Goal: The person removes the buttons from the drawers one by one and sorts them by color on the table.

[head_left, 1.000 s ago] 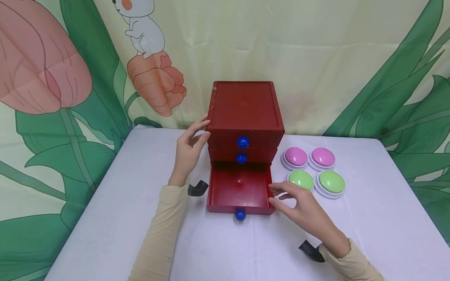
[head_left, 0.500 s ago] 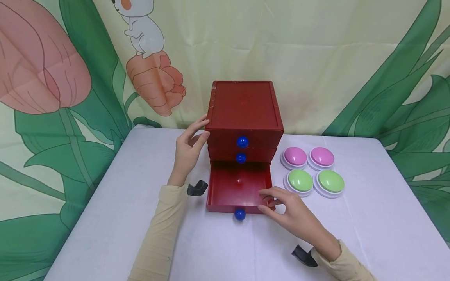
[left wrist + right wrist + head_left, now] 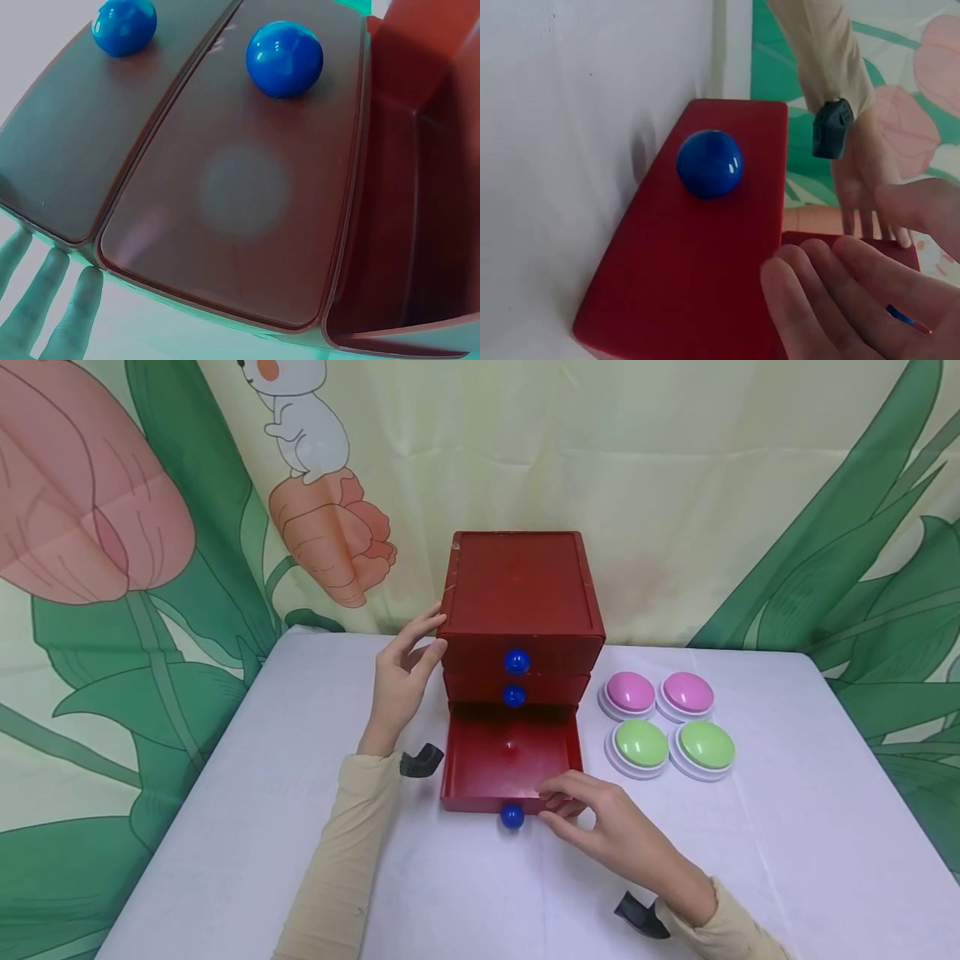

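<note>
Sitting on the white table (image 3: 225, 827) is a small red box (image 3: 521, 597) with three drawers. The bottom drawer (image 3: 512, 764) is pulled out toward the person, and nothing can be seen inside it. The two drawers above it are pushed in.

The left hand (image 3: 401, 681) rests flat against the left side of the box with its fingers straight. It holds nothing. The right hand (image 3: 600, 827) is at the front right corner of the open drawer. Its fingers are loose and a little bent, and the fingertips (image 3: 551, 793) touch the front edge there. It grips nothing. The wrist view shows the same fingers (image 3: 832, 300) lying just beside the drawer front.

The drawer looks hard and stiff, like painted wood, and probably light, so it should slide easily. Its sides look smooth and may be slippery. The best place to take hold is the round blue knob (image 3: 512, 816) in the middle of the front. Pushing flat on the front should work too.

Two pink buttons (image 3: 660, 693) and two green buttons (image 3: 671, 747) sit on the table to the right of the box.
</note>
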`<state>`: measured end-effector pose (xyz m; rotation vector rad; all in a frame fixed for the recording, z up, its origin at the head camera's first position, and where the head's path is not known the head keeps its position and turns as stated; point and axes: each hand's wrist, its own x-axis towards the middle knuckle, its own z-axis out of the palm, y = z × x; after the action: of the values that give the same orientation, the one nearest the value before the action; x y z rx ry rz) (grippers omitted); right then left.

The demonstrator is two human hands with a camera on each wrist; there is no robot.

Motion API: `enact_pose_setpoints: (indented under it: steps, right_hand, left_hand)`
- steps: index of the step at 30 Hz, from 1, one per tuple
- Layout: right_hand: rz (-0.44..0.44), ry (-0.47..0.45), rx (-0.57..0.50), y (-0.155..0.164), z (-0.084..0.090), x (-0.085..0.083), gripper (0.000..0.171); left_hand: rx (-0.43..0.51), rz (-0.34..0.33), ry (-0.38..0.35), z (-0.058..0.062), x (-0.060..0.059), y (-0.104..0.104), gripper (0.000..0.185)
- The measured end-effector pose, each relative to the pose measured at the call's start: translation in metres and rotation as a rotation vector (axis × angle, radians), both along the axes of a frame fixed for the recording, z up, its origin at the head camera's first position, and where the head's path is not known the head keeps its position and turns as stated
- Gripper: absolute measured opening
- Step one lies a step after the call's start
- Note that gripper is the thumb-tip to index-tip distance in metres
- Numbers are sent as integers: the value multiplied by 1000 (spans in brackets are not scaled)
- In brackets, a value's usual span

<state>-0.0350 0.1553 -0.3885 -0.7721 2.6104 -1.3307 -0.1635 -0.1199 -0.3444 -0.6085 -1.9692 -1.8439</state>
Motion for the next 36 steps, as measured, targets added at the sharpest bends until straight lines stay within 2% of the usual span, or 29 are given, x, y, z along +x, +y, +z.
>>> enact_pose_setpoints:
  steps: [4,8,18,23,27,36]
  right_hand:
    - [32,-26,0,-2,-3,1,27]
    - [47,-114,18,-5,-6,3,30]
    - [74,-250,73,-10,-21,4,36]
    - [104,-255,29,-11,-31,1,35]
    - [89,-259,-2,-13,-38,0,33]
    - [52,-361,-96,-17,-48,0,31]
  left_hand:
    - [-3,-1,3,0,0,0,35]
    - [-2,1,2,0,1,0,36]
    - [-4,0,-5,-1,1,0,36]
    - [0,-1,-9,-1,1,0,36]
    - [0,1,-8,-1,0,0,35]
    - [9,-7,1,-1,-1,0,36]
